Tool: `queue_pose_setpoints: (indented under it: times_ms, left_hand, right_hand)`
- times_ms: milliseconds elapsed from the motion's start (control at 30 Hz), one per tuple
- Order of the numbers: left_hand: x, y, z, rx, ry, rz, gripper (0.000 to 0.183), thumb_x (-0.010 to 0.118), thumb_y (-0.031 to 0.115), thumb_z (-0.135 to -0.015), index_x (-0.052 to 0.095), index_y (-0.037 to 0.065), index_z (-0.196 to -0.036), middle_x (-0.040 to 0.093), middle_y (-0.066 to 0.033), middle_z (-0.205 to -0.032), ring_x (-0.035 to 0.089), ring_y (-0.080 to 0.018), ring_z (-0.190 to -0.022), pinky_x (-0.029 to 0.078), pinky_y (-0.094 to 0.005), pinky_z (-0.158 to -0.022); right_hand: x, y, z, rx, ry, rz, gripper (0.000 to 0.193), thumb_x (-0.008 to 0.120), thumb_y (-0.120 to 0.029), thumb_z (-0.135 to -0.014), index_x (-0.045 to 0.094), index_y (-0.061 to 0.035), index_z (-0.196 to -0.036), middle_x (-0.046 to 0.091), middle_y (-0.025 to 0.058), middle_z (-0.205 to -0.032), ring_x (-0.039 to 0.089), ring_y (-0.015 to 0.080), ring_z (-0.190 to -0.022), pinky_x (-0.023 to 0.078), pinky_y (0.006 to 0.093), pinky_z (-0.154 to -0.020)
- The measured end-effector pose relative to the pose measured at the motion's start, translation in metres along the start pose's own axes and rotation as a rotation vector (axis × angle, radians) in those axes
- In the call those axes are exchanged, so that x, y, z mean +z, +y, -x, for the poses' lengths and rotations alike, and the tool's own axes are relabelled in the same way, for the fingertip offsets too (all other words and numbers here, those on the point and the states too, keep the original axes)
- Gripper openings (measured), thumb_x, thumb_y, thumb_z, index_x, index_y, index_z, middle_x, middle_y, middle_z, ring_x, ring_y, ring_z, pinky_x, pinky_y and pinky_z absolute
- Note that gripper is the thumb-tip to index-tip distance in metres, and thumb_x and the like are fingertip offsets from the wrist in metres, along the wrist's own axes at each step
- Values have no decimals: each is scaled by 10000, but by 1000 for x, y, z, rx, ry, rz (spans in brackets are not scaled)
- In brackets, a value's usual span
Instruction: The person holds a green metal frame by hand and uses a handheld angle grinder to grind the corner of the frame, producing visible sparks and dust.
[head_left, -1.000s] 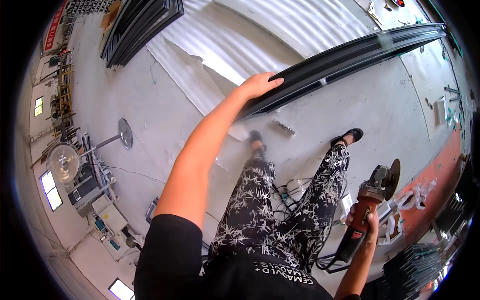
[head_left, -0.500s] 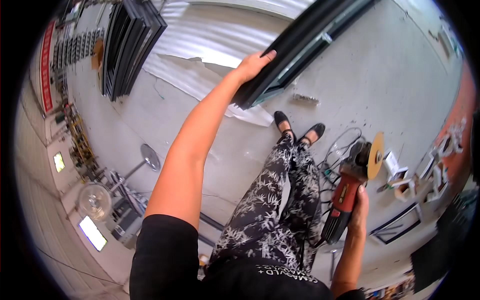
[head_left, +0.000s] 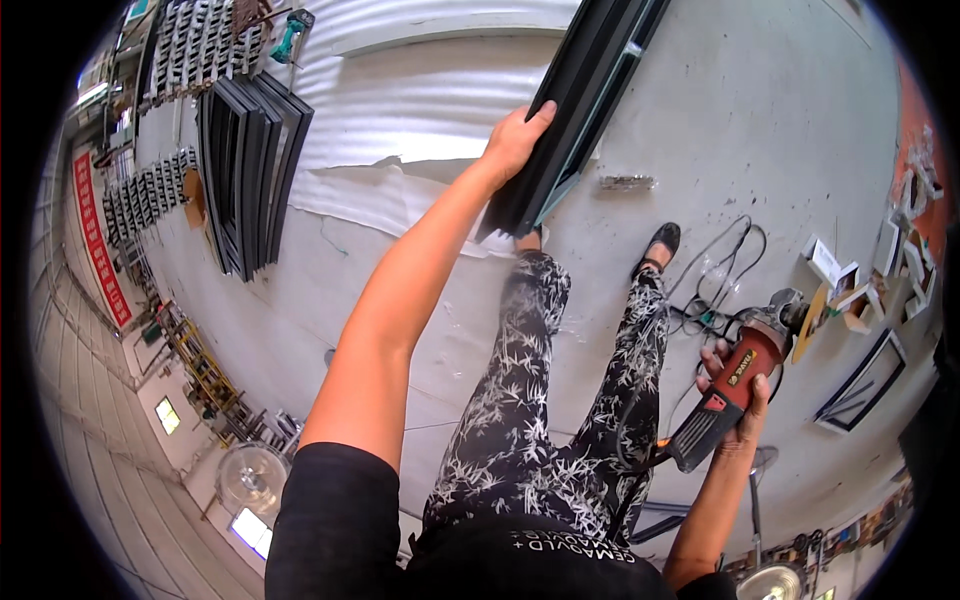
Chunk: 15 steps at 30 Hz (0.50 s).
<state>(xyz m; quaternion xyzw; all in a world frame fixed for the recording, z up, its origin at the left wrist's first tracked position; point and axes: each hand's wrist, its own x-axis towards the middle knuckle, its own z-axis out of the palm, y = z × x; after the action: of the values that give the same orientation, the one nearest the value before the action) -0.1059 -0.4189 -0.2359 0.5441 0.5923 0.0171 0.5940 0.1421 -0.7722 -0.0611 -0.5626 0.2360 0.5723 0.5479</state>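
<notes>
A: How are the hands set?

B: The left hand (head_left: 515,145) grips the dark frame (head_left: 572,125), thumb over its upper face, other fingers mostly hidden. The right hand (head_left: 752,415) is curled round an angle grinder (head_left: 735,378), thumb on the right of the red body, fingertips on the left.

A: And the surroundings?

B: A grey floor (head_left: 745,120), with white sheeting (head_left: 430,85) spread over it on the far side. Far left, a stack of dark frames (head_left: 272,165); beyond that, a red banner (head_left: 98,240). A fan (head_left: 252,478) stands near left. To the right lie white pieces (head_left: 823,260), with a looped cord (head_left: 712,268) nearer the feet.

A: Where do the held things sit?

B: The frame's near end is just under the left hand, and its length runs far and to the right. The grinder's body lies inside the right hand's grasp; its tan disc (head_left: 808,328) sticks out beyond the fingers, to the far right.
</notes>
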Motion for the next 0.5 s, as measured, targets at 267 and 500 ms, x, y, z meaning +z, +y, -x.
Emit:
queue_pose_setpoints:
  times_ms: [267, 500]
  left_hand:
    - [66, 15, 1, -152, -172, 292, 694, 558, 613, -898, 554, -19, -1185, 636, -120, -983, 617, -180, -832, 509, -323, -742]
    - [97, 34, 8, -157, -148, 291, 658, 572, 577, -909, 580, -29, -1166, 629, -121, -1034, 584, -190, -920, 468, -332, -826]
  right_hand:
    - [-1, 64, 18, -89, 72, -164, 627, 445, -590, -945, 476, -20, -1205, 585, 128, -897, 594, 221, -681, 508, 338, -568]
    - [-6, 72, 41, -239, 159, -139, 652, 298, -579, -967, 512, 12, -1140, 599, 150, -885, 632, 251, -683, 525, 372, -450]
